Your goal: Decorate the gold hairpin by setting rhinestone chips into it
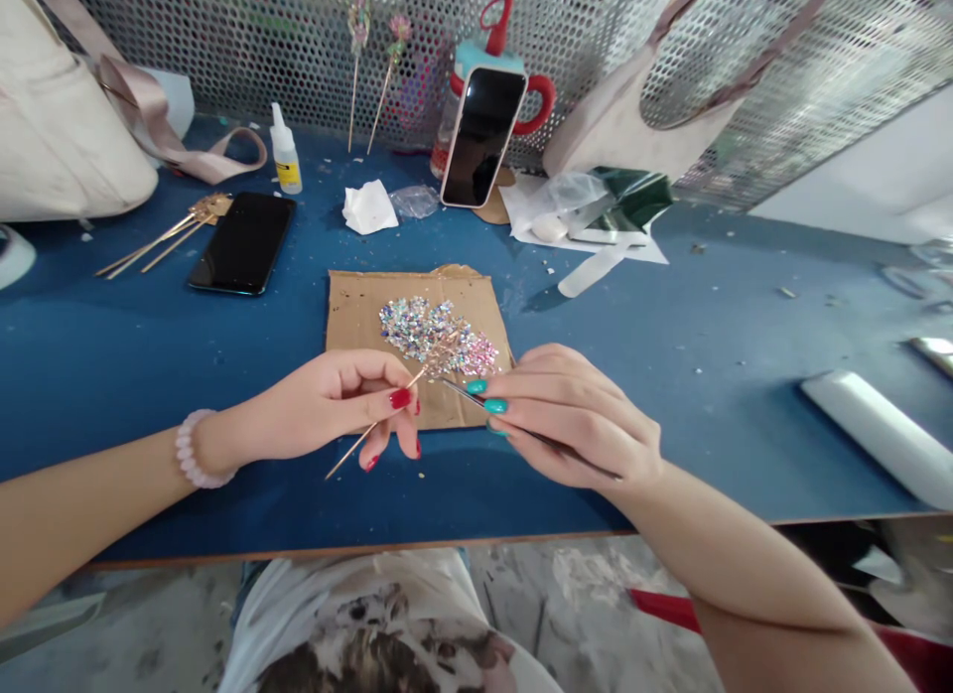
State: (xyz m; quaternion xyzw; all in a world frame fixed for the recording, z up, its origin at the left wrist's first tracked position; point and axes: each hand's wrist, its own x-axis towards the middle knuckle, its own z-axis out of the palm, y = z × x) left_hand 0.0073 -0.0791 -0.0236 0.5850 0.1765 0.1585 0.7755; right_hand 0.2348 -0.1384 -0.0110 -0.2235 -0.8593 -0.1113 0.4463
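My left hand [364,405] pinches a thin gold hairpin stick [348,459] between thumb and fingers. Its upper end, a gold openwork ornament [445,351], reaches over a heap of small shiny chips [417,324] in blue, silver and pink. My right hand [581,415] is closed around slim dark tweezers [547,440], their tips close to the ornament. Whether the tips hold a chip is too small to tell. Beneath the heap lies a piece of brown cardboard [353,301] on the blue table.
Behind the cardboard are crumpled white paper [370,207], a glue bottle [285,157] and a phone [483,137] propped against a cup. At left lie a black phone [244,244] and several gold sticks [160,241]. Two decorated sticks [379,97] stand by the perforated metal panel [283,38].
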